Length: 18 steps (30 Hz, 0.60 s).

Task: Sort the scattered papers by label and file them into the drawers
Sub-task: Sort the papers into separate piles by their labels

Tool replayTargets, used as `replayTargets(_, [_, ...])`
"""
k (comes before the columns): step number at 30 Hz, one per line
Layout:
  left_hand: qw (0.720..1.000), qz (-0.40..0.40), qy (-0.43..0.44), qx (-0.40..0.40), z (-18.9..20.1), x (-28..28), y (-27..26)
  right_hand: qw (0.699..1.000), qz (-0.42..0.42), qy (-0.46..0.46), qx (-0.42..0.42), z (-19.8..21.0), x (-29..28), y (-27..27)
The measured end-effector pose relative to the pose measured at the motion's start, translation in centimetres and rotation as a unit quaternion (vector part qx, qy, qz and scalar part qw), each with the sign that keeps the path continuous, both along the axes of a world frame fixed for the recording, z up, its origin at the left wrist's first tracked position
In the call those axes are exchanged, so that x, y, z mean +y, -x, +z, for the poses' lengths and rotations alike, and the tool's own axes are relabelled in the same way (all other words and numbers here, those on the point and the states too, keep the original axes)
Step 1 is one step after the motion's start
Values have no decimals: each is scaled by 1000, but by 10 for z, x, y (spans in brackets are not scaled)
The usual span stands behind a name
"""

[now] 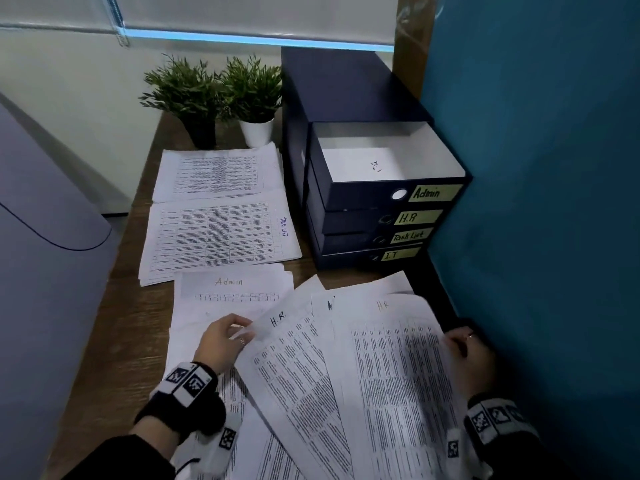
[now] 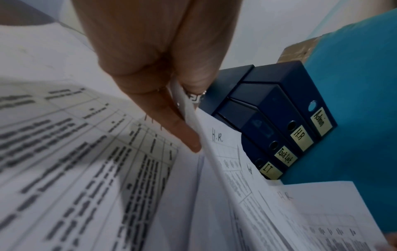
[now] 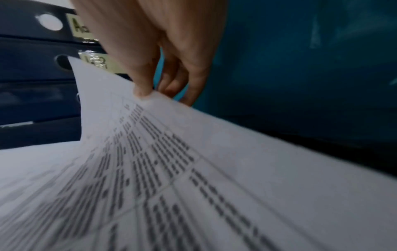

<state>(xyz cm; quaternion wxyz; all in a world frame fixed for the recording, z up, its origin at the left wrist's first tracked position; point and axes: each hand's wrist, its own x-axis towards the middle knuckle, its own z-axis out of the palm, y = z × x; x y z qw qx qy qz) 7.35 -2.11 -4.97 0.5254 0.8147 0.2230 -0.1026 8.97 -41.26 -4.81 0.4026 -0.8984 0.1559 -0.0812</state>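
left hand (image 1: 225,341): i see it pinching the corner of an h.r. sheet (image 1: 298,368).
right hand (image 1: 467,351): i see it pinching another h.r. sheet's (image 1: 398,375) right edge.
drawers (image 1: 374,209): behind the sheets, admin drawer (image 1: 384,168) pulled open.

You are at an office workstation: a wooden desk (image 1: 114,327) boxed in by a teal partition (image 1: 540,168), carrying a navy drawer unit (image 1: 349,98) with drawers labelled Admin, H.R, Task List and IT. Printed tables marked "Admin", "H.R." and "Task List" (image 1: 221,233) cover the desk, with two small potted plants (image 1: 221,95) under a roller blind (image 1: 242,15).
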Motion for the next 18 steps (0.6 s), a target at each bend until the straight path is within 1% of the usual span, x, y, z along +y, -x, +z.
replayTargets(1, [1000,6,6,-3,0,1,0,999,26,36,-31,2,1,1])
replayTargets(2, [1000,14,11,-6,0,1,0,996,45,49,-52,3,2,0])
replayTargets(3, [1000,23,12,-9,1,1,0,996,60,39,-50,7,4,0])
replayTargets(5, [999,38,13,-16,3,3,-1,994,102,-29,-6,12,5,-2])
replayTargets(7, [998,43,18,-30,6,6,-1,982,146,-106,49,16,1,-5])
replayTargets(9, [997,45,21,-56,10,7,-2,971,174,-147,71,24,1,-7])
replayTargets(12, [993,50,41,-96,21,4,-4,958,206,-179,86,37,18,-9])
replayTargets(14, [985,86,105,-109,30,-1,-4,954,223,-167,109,38,39,-12])
replayTargets(16, [970,109,196,-91,33,-4,-1,954,212,-154,143,27,56,-18])
replayTargets(17, [965,100,234,-70,29,-5,1,954,198,-155,160,17,61,-21])
replayTargets(18, [965,76,246,-46,24,-7,4,954,185,-156,179,6,64,-23])
